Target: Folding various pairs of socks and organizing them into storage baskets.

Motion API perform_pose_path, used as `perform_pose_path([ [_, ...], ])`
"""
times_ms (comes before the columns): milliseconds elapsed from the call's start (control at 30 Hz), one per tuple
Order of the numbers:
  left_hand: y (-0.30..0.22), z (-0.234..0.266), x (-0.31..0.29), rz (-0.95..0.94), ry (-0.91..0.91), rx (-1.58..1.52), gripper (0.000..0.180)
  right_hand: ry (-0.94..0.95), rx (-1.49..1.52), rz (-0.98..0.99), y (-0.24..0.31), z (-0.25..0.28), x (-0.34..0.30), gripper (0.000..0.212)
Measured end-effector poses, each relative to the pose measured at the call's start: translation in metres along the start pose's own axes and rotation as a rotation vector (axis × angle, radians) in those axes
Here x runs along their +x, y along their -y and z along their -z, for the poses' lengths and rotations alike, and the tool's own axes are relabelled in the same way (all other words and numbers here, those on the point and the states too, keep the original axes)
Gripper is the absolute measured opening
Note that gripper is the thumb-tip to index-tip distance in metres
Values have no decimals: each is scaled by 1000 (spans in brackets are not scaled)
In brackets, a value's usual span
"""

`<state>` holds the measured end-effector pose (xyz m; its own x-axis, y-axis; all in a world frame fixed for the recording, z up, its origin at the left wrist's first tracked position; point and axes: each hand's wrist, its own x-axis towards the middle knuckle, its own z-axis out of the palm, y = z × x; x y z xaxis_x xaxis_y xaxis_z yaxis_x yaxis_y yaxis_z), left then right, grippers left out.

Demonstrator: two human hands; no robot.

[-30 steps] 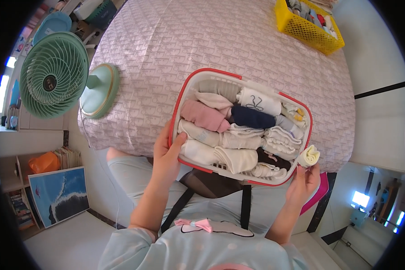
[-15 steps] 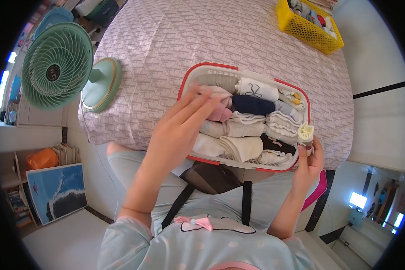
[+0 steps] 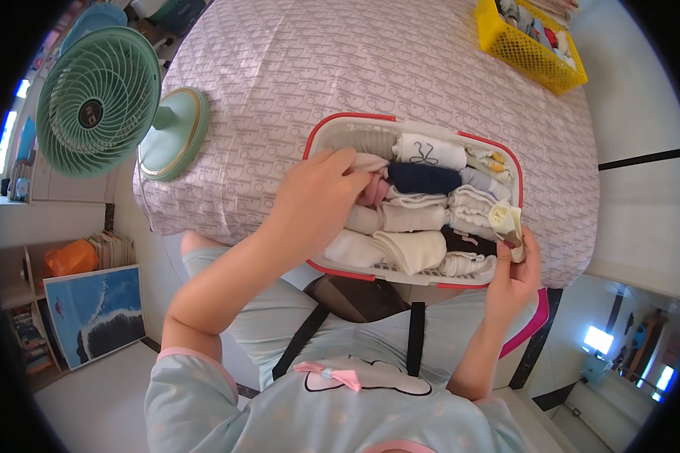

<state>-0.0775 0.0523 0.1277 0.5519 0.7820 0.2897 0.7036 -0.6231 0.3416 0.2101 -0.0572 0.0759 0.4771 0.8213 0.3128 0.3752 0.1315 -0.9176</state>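
A white plastic basket (image 3: 409, 125) with red rim sections holds rows of rolled and folded socks, among them a navy roll (image 3: 425, 179), a white one with a dark bow drawing (image 3: 434, 152) and a black one (image 3: 468, 242). My left hand (image 3: 321, 189) reaches in at the basket's left side, its fingers bent round a folded pink sock (image 3: 373, 192) that they partly cover. At the right rim, my right hand (image 3: 518, 270) grips a rolled cream sock (image 3: 504, 217) between thumb and fingers, upright, its coiled end facing up.
The basket stands at the near edge of a table with a patterned pinkish cloth (image 3: 279, 83). A green fan (image 3: 98, 106) is at the left, its base on the cloth. A yellow basket (image 3: 533, 57) of clothing items stands far right. Below the table edge are my knees.
My left hand has gone from lying flat with fingers stretched to curling them at the pink sock. My right hand has tilted the cream sock slightly leftward, over the basket's contents.
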Motion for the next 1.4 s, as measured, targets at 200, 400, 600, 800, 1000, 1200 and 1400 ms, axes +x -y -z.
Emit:
perform_pose_path([
  [200, 3, 23, -8, 20, 12, -159, 29, -67, -74, 13, 1, -7, -3, 34],
  [400, -58, 16, -38, -30, 60, -87, 63, -154, -45, 21, 6, -19, -11, 32],
  [600, -59, 3, -38, -55, 151, 5, 68, -95, -58, 69, 10, -14, -4, 31],
  [800, -61, 3, -24, -59, 43, -245, 37, -110, -62, 53, 8, -16, -6, 31],
  [1000, -49, -7, -2, -406, -92, -48, 43, -51, -243, 118, 13, 5, 0, 34],
  [1200, -45, -11, -3, -465, -42, -52, 23, 31, -85, 170, 19, 15, -8, 36],
  [1400, -49, 0, 1, -328, 102, -122, 23, 154, 307, -55, 32, 18, -11, 41],
])
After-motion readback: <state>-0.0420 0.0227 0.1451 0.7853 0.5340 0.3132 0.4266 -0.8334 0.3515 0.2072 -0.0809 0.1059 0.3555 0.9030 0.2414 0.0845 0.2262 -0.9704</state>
